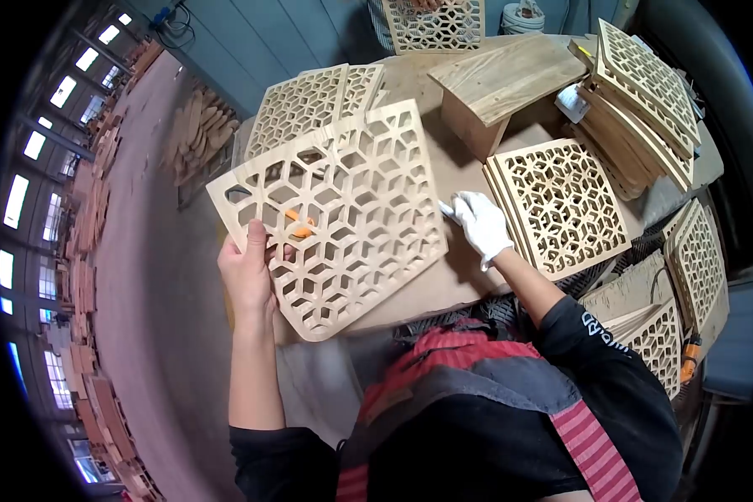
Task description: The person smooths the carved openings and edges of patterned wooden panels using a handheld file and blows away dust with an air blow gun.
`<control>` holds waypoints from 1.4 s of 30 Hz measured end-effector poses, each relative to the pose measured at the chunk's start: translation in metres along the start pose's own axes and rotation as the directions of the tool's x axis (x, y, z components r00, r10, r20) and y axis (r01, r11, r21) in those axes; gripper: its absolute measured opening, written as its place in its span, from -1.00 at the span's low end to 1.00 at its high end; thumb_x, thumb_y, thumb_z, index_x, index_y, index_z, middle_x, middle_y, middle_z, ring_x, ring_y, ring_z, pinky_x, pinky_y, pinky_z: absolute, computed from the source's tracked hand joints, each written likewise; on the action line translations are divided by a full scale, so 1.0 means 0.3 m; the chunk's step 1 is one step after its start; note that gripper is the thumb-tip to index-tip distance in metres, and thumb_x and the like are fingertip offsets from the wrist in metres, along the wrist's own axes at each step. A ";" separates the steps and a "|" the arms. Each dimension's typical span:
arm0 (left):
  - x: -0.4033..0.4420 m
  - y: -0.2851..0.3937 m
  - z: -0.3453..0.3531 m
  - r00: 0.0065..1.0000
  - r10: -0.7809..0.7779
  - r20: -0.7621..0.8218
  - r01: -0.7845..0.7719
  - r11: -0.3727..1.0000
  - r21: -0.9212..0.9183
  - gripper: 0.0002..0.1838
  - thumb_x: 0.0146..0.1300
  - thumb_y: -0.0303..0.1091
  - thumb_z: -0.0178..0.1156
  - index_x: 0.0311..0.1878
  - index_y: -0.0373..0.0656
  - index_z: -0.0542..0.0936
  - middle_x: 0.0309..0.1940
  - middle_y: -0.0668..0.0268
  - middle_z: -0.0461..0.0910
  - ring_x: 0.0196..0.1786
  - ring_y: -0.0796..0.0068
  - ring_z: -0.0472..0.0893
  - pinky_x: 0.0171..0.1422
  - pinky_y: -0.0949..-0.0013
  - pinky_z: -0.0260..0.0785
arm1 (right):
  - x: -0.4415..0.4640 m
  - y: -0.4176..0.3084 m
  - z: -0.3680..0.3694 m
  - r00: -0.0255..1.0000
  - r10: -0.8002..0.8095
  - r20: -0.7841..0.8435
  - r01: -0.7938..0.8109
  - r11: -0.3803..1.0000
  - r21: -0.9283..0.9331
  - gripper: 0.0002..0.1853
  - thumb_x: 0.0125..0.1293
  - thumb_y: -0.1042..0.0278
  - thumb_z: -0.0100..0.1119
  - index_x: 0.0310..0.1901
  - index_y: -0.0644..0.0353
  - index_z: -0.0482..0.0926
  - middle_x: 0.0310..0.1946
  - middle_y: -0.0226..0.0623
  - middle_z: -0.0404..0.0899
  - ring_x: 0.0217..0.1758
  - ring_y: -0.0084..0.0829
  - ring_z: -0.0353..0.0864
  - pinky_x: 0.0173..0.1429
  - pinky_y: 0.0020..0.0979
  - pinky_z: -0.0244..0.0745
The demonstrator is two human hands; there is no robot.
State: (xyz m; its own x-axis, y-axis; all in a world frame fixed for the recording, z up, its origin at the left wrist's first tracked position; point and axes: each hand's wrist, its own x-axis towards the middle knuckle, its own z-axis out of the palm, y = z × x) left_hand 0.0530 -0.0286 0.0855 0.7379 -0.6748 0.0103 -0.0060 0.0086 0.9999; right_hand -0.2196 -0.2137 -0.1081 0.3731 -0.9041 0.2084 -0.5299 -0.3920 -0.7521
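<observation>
From my remote seat I have a long workshop floor [142,251] running down the left side, with the bench [468,272] ahead of me. Largest in my reach is a pale wooden lattice panel [333,219], held up tilted over the near left part of the bench. Beyond its right edge I see a wooden box-like stand [510,79] with a broad plank top. A stack of curved lattice panels [648,84] sits at the upper right, and a flatter lattice stack [560,205] lies just right of my gloved hand. Behind the held piece are more lattice panels [297,109]. At the far edge stands one further panel [435,29], with another person's hand [427,4] at its top.

My bare left hand [255,263] grips the held panel by its left edge, thumb on the near face, fingers behind. My right hand [477,222], in a white glove, is at the panel's right edge; I can't tell whether its fingers pinch something small or touch the wood.

Smallest, an orange object [301,232] shows through the cutouts; I can't make out what it rests on.
</observation>
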 end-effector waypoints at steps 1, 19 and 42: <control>-0.014 -0.006 0.006 1.000 0.015 -0.007 -0.015 1.000 0.016 -0.58 0.37 -0.08 0.24 -0.08 -0.32 0.47 -0.32 0.22 0.60 -0.45 0.51 0.61 -0.39 0.46 0.54 | -0.014 -0.005 -0.002 0.999 0.021 0.032 -0.017 0.993 -0.121 -0.63 0.33 0.10 0.11 0.06 0.14 0.57 -0.05 -0.09 0.60 0.05 -0.05 0.55 0.16 -0.16 0.45; -0.110 -0.112 0.167 0.994 0.019 -0.106 -0.023 0.999 -0.036 -0.72 0.41 -0.33 0.20 0.02 -0.35 0.46 -0.14 0.19 0.61 -0.24 0.53 0.63 -0.19 0.47 0.53 | -0.089 -0.037 0.021 0.885 0.322 0.336 -0.187 0.907 -0.376 -0.56 0.23 0.45 0.02 0.18 0.01 0.40 -0.04 0.08 0.49 0.05 0.10 0.54 0.13 -0.03 0.48; -0.196 -0.140 0.259 0.978 0.209 -0.005 -0.197 0.928 0.316 -0.63 0.26 -0.56 0.28 0.08 -0.34 0.39 -0.05 0.21 0.49 -0.01 0.45 0.51 0.16 0.37 0.36 | -0.108 0.063 -0.014 0.903 0.402 0.154 -0.424 0.892 0.158 -0.50 0.26 0.39 -0.06 0.27 0.17 0.34 -0.04 0.02 0.49 -0.01 -0.05 0.50 0.10 -0.16 0.41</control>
State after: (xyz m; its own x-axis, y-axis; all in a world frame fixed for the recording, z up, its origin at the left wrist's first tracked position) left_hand -0.0426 -0.0466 0.0430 0.7234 -0.6548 0.2188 -0.3638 -0.0923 0.9269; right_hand -0.2450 -0.1926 -0.1264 0.2411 -0.9474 -0.2104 -0.5101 0.0608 -0.8580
